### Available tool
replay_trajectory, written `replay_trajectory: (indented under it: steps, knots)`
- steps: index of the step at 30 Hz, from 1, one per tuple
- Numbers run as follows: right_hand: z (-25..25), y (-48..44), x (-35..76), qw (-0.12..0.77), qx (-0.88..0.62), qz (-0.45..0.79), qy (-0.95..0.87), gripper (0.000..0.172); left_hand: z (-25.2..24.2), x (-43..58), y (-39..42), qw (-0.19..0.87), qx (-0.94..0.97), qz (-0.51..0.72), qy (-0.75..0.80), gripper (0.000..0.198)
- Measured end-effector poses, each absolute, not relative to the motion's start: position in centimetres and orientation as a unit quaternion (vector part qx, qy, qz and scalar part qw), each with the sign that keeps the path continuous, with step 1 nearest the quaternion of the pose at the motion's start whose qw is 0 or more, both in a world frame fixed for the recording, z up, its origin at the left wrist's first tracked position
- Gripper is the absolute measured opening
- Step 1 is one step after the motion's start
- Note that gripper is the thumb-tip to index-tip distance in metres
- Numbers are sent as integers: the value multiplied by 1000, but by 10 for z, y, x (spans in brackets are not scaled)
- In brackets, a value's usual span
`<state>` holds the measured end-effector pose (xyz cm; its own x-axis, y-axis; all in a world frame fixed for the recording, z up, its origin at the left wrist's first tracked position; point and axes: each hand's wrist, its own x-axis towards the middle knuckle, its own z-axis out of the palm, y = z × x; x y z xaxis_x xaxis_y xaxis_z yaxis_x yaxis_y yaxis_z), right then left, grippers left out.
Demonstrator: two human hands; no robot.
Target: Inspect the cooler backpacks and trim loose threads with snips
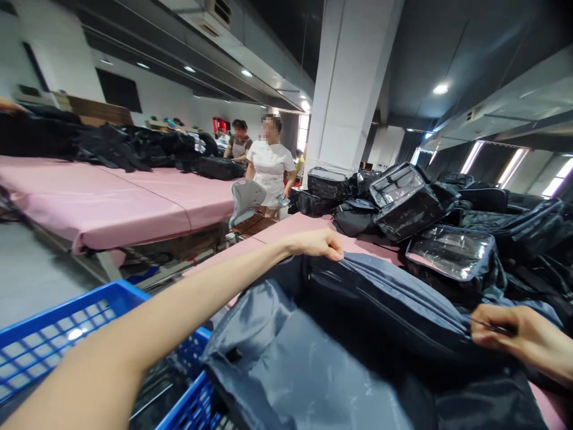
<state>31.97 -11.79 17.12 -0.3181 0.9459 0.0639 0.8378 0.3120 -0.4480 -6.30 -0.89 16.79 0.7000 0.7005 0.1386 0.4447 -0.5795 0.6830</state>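
A large dark bag [322,352] lies opened in front of me, its grey-blue lining facing up. My left hand [320,243] is closed on the bag's far edge near the middle of the view, the arm reaching across from the lower left. At the right, my right hand [514,334] pinches the same edge further along, with a thin dark strip between thumb and fingers. Between the two hands the edge is stretched out. The bag's near side runs out of the bottom of the view.
Blue plastic crates [120,292] stand at the lower left. Black bags, some with silvery lining [452,251], are piled at the right. A pink-covered table [111,197] carries more black bags. A person in white [271,161] stands by a grey chair [246,200]; others are behind.
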Motion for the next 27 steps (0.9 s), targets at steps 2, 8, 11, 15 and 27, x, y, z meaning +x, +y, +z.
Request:
replay_trajectory:
  steps: [2, 8, 11, 15, 27]
  knots:
    - [180, -114, 299, 158, -571, 104, -799, 27, 164, -53, -6, 346, 858, 208, 319, 19]
    - [188, -83, 200, 171, -447, -161, -863, 23, 163, -45, -9, 373, 840, 220, 328, 17]
    - [190, -72, 172, 124, -378, -264, -879, 18, 166, -47, -14, 382, 837, 214, 329, 18]
    - [194, -65, 160, 80, -330, -301, -891, 15, 169, -46, -16, 369, 847, 209, 320, 22]
    - [193, -79, 210, 152, -450, -83, -876, 33, 169, -45, -3, 315, 845, 240, 360, 22]
